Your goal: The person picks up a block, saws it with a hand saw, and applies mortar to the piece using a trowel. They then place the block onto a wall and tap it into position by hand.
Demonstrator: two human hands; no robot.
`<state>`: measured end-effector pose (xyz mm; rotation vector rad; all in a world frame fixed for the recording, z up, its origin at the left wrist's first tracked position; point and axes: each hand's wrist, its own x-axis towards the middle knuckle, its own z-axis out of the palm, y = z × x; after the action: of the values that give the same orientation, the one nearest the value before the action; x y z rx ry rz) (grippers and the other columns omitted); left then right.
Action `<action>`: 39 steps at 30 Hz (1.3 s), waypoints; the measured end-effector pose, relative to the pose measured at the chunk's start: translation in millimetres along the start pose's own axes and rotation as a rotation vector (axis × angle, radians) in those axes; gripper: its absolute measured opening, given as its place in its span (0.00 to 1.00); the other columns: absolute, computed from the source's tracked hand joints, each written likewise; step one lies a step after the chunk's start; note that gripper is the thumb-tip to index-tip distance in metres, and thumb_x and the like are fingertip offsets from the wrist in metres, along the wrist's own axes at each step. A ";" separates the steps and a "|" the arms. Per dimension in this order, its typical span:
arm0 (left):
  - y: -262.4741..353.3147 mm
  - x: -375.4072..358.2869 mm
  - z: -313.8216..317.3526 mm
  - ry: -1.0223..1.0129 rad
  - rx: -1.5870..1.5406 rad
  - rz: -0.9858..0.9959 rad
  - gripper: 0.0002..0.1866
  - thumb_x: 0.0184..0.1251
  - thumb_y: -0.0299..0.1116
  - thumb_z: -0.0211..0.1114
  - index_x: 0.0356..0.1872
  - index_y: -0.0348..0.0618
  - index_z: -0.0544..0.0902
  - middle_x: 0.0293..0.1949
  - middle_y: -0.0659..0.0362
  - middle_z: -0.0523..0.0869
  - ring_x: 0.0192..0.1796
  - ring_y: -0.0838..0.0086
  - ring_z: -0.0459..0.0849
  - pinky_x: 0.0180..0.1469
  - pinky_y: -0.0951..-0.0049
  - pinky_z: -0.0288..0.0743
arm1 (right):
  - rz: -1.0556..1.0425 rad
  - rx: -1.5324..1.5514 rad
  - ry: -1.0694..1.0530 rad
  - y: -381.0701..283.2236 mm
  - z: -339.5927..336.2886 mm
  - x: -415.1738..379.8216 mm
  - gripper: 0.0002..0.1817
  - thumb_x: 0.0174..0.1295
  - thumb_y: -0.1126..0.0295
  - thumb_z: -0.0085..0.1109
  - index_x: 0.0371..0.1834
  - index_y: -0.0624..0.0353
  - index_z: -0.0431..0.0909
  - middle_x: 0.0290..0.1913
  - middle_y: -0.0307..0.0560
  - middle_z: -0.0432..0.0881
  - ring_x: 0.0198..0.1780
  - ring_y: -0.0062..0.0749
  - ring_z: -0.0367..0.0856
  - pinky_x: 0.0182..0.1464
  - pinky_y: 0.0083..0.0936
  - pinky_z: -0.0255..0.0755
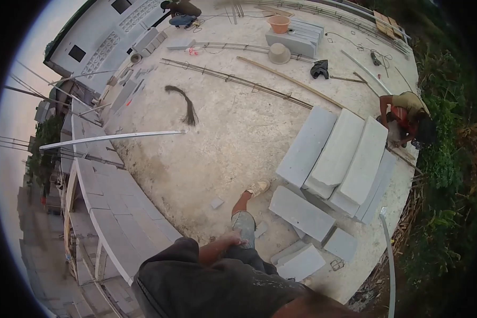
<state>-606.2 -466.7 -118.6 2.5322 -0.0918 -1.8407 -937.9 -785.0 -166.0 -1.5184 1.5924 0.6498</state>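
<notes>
Resting left hand [229, 241] flat on knee [244, 222] | blocks [336, 156] near | right hand unseen

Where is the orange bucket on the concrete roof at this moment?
In the head view, the orange bucket is far from the person, at the top centre. It stands on a stack of grey blocks, just above an upturned grey bowl on the concrete.

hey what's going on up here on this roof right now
It's a concrete rooftop work site. The camera wearer's one visible hand rests on their knee, holding nothing; which hand it is isn't clear. Grey blocks lie stacked just ahead, beside a low block wall along the edge. A second person crouches past the stack, and a third bends over at the far end. Rebar lengths and an orange basin lie on the slab.
</notes>
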 end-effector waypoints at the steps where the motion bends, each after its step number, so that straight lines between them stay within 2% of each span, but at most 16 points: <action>1: -2.3 6.1 0.2 -0.015 -0.039 0.024 0.55 0.58 0.70 0.66 0.79 0.48 0.56 0.77 0.38 0.59 0.77 0.40 0.60 0.75 0.46 0.61 | -0.077 -0.014 -0.010 -8.8 -12.4 5.9 0.50 0.56 0.57 0.70 0.79 0.61 0.53 0.75 0.69 0.60 0.73 0.65 0.64 0.72 0.52 0.61; 10: 17.7 17.0 6.2 0.212 0.069 0.183 0.36 0.67 0.61 0.60 0.67 0.46 0.77 0.67 0.43 0.77 0.70 0.49 0.74 0.69 0.52 0.70 | -0.403 -0.111 -0.118 -58.0 -73.9 11.1 0.48 0.56 0.57 0.69 0.77 0.61 0.56 0.74 0.67 0.62 0.72 0.63 0.65 0.72 0.51 0.62; 13: 33.9 -23.8 -20.0 0.097 0.139 0.218 0.33 0.68 0.59 0.58 0.64 0.45 0.80 0.68 0.47 0.77 0.70 0.53 0.75 0.68 0.55 0.71 | -0.409 -0.178 -0.161 -52.6 -73.8 7.9 0.47 0.56 0.57 0.69 0.77 0.61 0.57 0.74 0.67 0.63 0.72 0.62 0.66 0.72 0.50 0.62; 16: 38.9 -9.1 -12.1 0.078 0.264 0.265 0.36 0.69 0.64 0.55 0.64 0.45 0.81 0.69 0.49 0.77 0.71 0.56 0.74 0.70 0.56 0.69 | -0.382 -0.261 -0.214 -40.9 -66.1 5.9 0.46 0.57 0.57 0.69 0.77 0.61 0.58 0.74 0.66 0.64 0.72 0.62 0.66 0.72 0.49 0.63; 22: 43.4 5.0 11.1 -0.030 0.284 0.384 0.47 0.66 0.76 0.48 0.74 0.48 0.70 0.75 0.52 0.69 0.77 0.55 0.65 0.76 0.58 0.60 | -0.331 -0.498 -0.400 -17.5 -36.4 -5.0 0.45 0.57 0.57 0.69 0.76 0.61 0.60 0.73 0.65 0.65 0.72 0.60 0.68 0.72 0.48 0.63; 25: 43.0 -16.8 10.6 -0.005 0.182 0.327 0.50 0.65 0.76 0.49 0.78 0.50 0.63 0.78 0.54 0.63 0.79 0.54 0.59 0.77 0.56 0.59 | -0.396 -0.685 -0.547 -20.7 -17.1 -13.2 0.44 0.57 0.57 0.69 0.75 0.61 0.61 0.73 0.65 0.66 0.71 0.60 0.68 0.72 0.48 0.64; 26: 38.8 -15.0 22.3 0.097 -0.058 0.349 0.50 0.64 0.76 0.50 0.78 0.50 0.62 0.78 0.52 0.62 0.80 0.54 0.57 0.77 0.55 0.58 | -0.448 -0.758 -0.592 -28.7 -11.5 -13.1 0.44 0.57 0.57 0.69 0.75 0.61 0.62 0.73 0.65 0.66 0.71 0.59 0.68 0.72 0.48 0.64; 28: 16.6 1.3 49.9 0.294 -0.531 0.383 0.52 0.62 0.76 0.54 0.79 0.50 0.59 0.79 0.49 0.60 0.81 0.54 0.54 0.77 0.52 0.57 | -0.639 -0.866 -0.582 -71.9 -7.1 -12.2 0.43 0.57 0.57 0.68 0.75 0.61 0.62 0.73 0.64 0.67 0.71 0.59 0.69 0.72 0.47 0.64; 29: 1.8 21.7 53.8 0.160 -0.696 0.245 0.53 0.61 0.75 0.57 0.80 0.50 0.57 0.78 0.45 0.60 0.81 0.55 0.54 0.78 0.53 0.56 | -0.789 -0.863 -0.489 -106.4 -5.6 -6.1 0.43 0.57 0.57 0.68 0.75 0.61 0.63 0.73 0.64 0.67 0.71 0.59 0.69 0.72 0.47 0.64; 30: -19.1 11.4 45.8 0.004 -0.808 0.266 0.54 0.60 0.73 0.61 0.80 0.51 0.57 0.77 0.41 0.60 0.81 0.55 0.55 0.77 0.53 0.57 | -1.001 -0.780 -0.297 -144.0 -8.2 11.5 0.35 0.59 0.58 0.68 0.69 0.60 0.72 0.69 0.60 0.73 0.71 0.52 0.71 0.72 0.42 0.65; 31: -38.8 -4.6 35.4 -0.155 -0.911 0.267 0.55 0.58 0.72 0.64 0.80 0.51 0.57 0.76 0.37 0.60 0.81 0.56 0.55 0.77 0.53 0.58 | -1.140 -0.595 -0.189 -203.6 -30.2 -9.1 0.34 0.59 0.61 0.67 0.70 0.56 0.70 0.68 0.64 0.73 0.70 0.57 0.70 0.72 0.43 0.65; 32: -64.8 19.5 19.7 -0.091 -0.981 0.206 0.54 0.59 0.70 0.65 0.79 0.46 0.58 0.75 0.36 0.62 0.79 0.53 0.59 0.75 0.53 0.60 | -1.207 -0.595 -0.067 -269.6 -57.4 -43.6 0.33 0.61 0.63 0.66 0.70 0.57 0.70 0.65 0.64 0.75 0.67 0.58 0.73 0.69 0.42 0.67; 34: -127.8 99.3 -27.6 0.378 -0.926 -0.013 0.54 0.60 0.66 0.67 0.76 0.35 0.60 0.72 0.34 0.66 0.75 0.47 0.65 0.73 0.54 0.65 | -1.375 -0.477 0.124 -374.8 -97.6 -60.7 0.30 0.63 0.69 0.64 0.69 0.58 0.69 0.63 0.65 0.75 0.62 0.59 0.77 0.64 0.42 0.72; 36: -147.4 116.3 -102.3 0.570 -0.911 -0.032 0.53 0.61 0.64 0.68 0.74 0.30 0.62 0.70 0.32 0.69 0.73 0.45 0.69 0.71 0.55 0.68 | -1.331 -0.378 0.255 -447.7 -131.8 -42.5 0.31 0.65 0.69 0.64 0.72 0.58 0.67 0.62 0.62 0.77 0.51 0.51 0.82 0.54 0.40 0.77; 38: -149.7 112.7 -214.4 0.710 -0.963 0.060 0.51 0.62 0.63 0.68 0.74 0.30 0.63 0.70 0.32 0.70 0.73 0.45 0.69 0.71 0.56 0.68 | -1.047 -0.279 0.268 -496.0 -149.8 -37.1 0.31 0.66 0.71 0.59 0.73 0.56 0.66 0.59 0.61 0.79 0.50 0.46 0.82 0.53 0.40 0.77; 39: -143.4 106.3 -249.1 0.751 -1.007 0.112 0.50 0.63 0.62 0.67 0.73 0.30 0.64 0.70 0.32 0.70 0.73 0.45 0.69 0.71 0.57 0.68 | -1.003 -0.300 0.320 -503.4 -150.9 -22.5 0.30 0.66 0.70 0.59 0.73 0.56 0.66 0.56 0.63 0.81 0.49 0.49 0.83 0.53 0.41 0.77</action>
<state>-330.7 -335.9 -148.7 2.1389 0.5308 -0.5107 -479.7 -966.6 17.7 -2.4382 0.7417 0.0607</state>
